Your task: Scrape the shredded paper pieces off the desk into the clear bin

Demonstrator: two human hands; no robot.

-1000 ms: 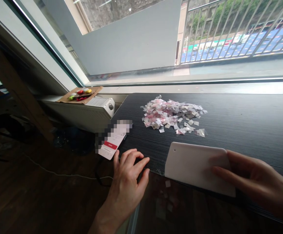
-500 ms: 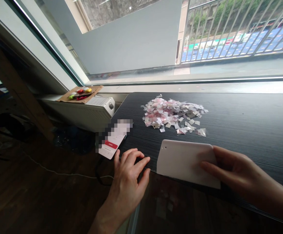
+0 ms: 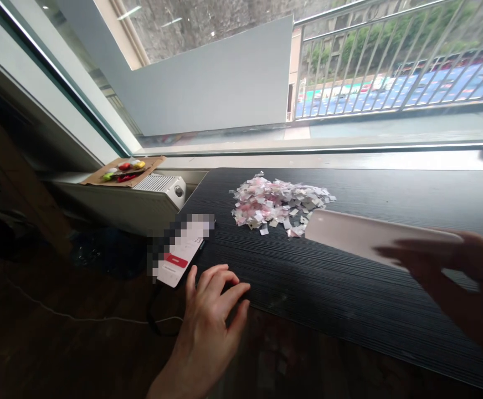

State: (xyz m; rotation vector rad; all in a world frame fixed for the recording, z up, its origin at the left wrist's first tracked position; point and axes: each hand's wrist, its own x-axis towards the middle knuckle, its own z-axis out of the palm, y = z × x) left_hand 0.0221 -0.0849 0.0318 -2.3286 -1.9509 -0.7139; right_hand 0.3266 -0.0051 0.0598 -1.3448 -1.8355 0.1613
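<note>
My right hand point(image 3: 445, 260) grips the right end of a flat pale plastic scraper point(image 3: 361, 233), raised off the table and tilted. Its left end overlaps, in view, the right front edge of a pile of small white and pinkish scraps point(image 3: 266, 199); whether it touches them I cannot tell. My left hand point(image 3: 214, 305) is at the table's front edge, fingers bent but apart, holding nothing. Just beyond its fingertips lies a phone point(image 3: 174, 272) with a lit screen, partly blurred out.
The dark table point(image 3: 275, 277) stands against a windowsill point(image 3: 349, 159). To the left, a radiator point(image 3: 158, 191) carries a piece of cardboard point(image 3: 96, 176) with small colourful items point(image 3: 125, 169). A pale cable point(image 3: 79, 318) hangs below on the left.
My right hand has lifted the scraper from near the table's front edge, moved it right and towards the pile, and tilted it. My left hand stays in place; the view has shifted slightly.
</note>
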